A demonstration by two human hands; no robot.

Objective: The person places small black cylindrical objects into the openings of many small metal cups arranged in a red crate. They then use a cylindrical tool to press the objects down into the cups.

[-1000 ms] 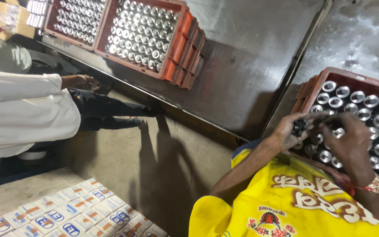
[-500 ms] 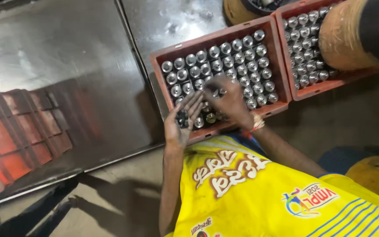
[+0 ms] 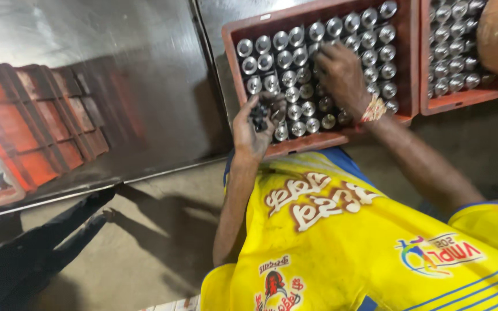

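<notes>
Below, round shiny bottle caps (image 3: 295, 78) in ridged red crate (image 3: 229, 49)

My left hand (image 3: 253, 128) cups a small heap of dark little caps (image 3: 259, 117), held palm-up just over the near edge of the red crate (image 3: 230, 46). The crate sits on the shiny metal counter (image 3: 87, 69), packed with upright bottles (image 3: 286, 60) in rows, their round silver tops showing. My right hand (image 3: 344, 75) rests flat on those tops, mid-crate.
</notes>
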